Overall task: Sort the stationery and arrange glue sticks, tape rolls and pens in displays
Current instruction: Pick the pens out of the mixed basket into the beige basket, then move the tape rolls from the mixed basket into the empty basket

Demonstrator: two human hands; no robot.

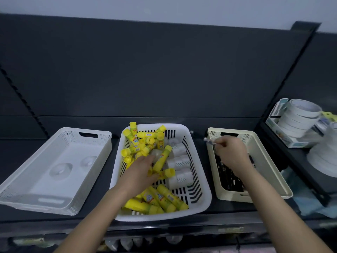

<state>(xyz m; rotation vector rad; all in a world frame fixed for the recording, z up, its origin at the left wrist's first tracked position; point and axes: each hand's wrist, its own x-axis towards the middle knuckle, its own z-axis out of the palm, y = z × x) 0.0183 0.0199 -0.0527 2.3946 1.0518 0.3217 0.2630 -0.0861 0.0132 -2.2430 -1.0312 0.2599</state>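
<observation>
Dark shelving with a dark back panel carries three containers in a row on one shelf (21, 152). At the left sits a white tray (60, 181). In the middle, a white basket (207, 194) holds yellow glue sticks (164, 158) jumbled at all angles, with tape rolls (180, 165) packed along its right side. The left hand (140, 172) reaches palm down into this heap, fingers pointing away toward the far end. They are hidden among the sticks, so I cannot tell whether they grasp one. At the right, a cream basket (264, 161) holds dark pens (229, 179) that seem to lie near to far. Above its far left corner the right hand (230, 154) pinches one pen (209, 140) in curled fingers. That pen's long axis runs left to right and its tip pokes out past the left rim. To settle with the others it likely needs turning lengthwise and shifting right. Further right, tape stacks (299, 117) stand on a neighbouring shelf.
</observation>
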